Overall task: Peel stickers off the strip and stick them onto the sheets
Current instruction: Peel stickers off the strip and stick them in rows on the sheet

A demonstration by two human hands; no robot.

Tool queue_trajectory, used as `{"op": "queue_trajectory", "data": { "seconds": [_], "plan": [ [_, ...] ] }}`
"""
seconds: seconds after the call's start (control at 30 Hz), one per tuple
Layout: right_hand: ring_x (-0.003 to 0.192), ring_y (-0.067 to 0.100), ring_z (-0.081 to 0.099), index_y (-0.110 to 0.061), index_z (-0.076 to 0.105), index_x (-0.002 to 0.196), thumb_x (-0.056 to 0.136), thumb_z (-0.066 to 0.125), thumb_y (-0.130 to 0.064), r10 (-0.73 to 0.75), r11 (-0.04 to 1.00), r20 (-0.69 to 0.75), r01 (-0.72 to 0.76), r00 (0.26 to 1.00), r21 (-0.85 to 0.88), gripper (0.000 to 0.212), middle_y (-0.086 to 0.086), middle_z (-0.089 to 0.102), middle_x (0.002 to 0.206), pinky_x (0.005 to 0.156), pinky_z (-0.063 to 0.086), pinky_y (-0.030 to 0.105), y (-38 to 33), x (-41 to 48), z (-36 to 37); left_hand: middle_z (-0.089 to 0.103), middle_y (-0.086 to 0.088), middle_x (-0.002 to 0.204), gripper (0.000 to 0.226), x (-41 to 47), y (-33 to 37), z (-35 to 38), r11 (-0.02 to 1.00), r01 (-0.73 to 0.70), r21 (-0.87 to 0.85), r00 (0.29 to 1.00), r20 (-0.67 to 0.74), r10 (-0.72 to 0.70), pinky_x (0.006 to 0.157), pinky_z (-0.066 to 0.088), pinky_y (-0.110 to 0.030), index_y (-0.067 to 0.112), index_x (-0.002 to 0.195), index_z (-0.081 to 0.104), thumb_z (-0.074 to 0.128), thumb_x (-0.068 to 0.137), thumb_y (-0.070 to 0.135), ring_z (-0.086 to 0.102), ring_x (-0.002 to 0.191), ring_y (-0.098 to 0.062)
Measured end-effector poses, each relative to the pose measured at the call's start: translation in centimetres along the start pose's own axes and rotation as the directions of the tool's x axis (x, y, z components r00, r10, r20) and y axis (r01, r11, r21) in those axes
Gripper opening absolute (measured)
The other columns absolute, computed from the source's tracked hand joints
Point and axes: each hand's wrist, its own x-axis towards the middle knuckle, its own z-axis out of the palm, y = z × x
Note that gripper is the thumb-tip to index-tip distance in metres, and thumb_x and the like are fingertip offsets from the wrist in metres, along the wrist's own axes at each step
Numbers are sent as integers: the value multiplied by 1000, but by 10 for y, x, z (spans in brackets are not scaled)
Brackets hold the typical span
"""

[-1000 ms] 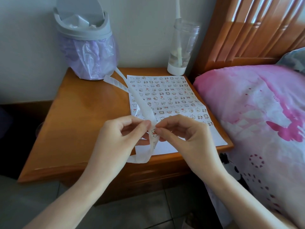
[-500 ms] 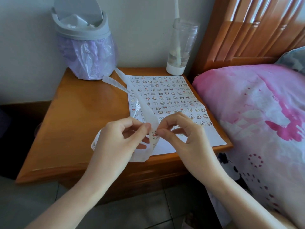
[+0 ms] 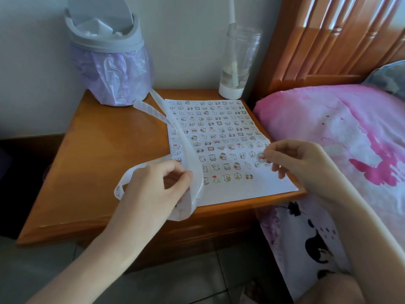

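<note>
Wooden bedside table (image 3: 92, 172) lies before us. Nearest, our left hand (image 3: 151, 189) pinches the curling strip (image 3: 188, 154) between thumb and fingers. Our right hand (image 3: 306, 163) pinches one sticker (image 3: 261, 156) over the right side of the sheet (image 3: 219, 132), whose tiny cartoon prints are too small to read. Farther back stand a lined bin (image 3: 109, 69) and a clear bottle (image 3: 238, 62).

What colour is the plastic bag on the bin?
The plastic bag is pale translucent purple, shown best in the head view.

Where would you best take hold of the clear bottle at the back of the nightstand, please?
Probably grip the clear bottle round its middle, from the front: it stands upright, a straw rises from its top, the wall is behind and the headboard close beside.
</note>
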Motion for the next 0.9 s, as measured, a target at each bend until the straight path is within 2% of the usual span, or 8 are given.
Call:
{"op": "queue_trajectory", "data": {
  "seconds": [0.07, 0.2, 0.33, 0.57, 0.73, 0.9],
  "plan": [
    [49, 5, 52, -13, 72, 85, 84, 68, -21, 57, 997, 33, -55, 998, -62, 9, -5, 64, 59, 42, 37, 7, 7, 4, -4, 69, 12, 71, 10, 0, -1, 1, 1000, 0, 25, 1000, -6, 0, 62, 58, -24, 23, 78, 68, 64, 85, 28, 68, 68, -6],
    [47, 2, 48, -11, 73, 81, 82, 71, -17, 86, 992, 95, -76, 992, -103, 7, -4, 64, 62, 47, 39, 9, 13, 8, -2, 66, 15, 68, 11, 2, -3, 2, 997, 6, 74, 1000, -1, -5, 56, 51, -10, 26, 76, 68, 63, 85, 30, 66, 66, -1],
    [42, 2, 41, -14, 72, 78, 80, 73, -21, 97, 988, 117, -81, 988, -130, 8, -10, 57, 50, 45, 34, 9, 16, 9, -2, 66, 16, 69, 11, 4, -5, 2, 998, 18, 67, 1000, 11, -19, 53, 52, -12, 27, 75, 67, 63, 85, 29, 66, 65, -3],
    [44, 6, 40, -13, 73, 76, 79, 74, -20, 77, 990, 111, -63, 991, -128, 8, -9, 57, 50, 47, 34, 15, 19, 10, -1, 68, 16, 77, 10, 3, -4, 3, 997, 36, 64, 999, 1, -36, 55, 53, -13, 24, 82, 70, 63, 85, 30, 67, 71, -4],
    [48, 8, 42, -14, 73, 76, 78, 74, -21, 64, 990, 101, -50, 993, -133, 8, -8, 59, 52, 52, 34, 22, 21, 10, 0, 66, 18, 75, 8, 2, -4, 2, 998, 29, 64, 999, 19, -30, 52, 52, -13, 26, 80, 68, 63, 85, 30, 66, 70, -3],
    [44, 3, 41, -14, 73, 76, 78, 75, -22, 48, 988, 91, -34, 995, -152, 8, -7, 60, 56, 54, 35, 23, 23, 11, 1, 67, 18, 74, 9, 3, -5, 2, 997, 18, 78, 1000, 19, -20, 53, 49, -7, 27, 79, 68, 62, 86, 31, 66, 69, -1]
  ]
}}
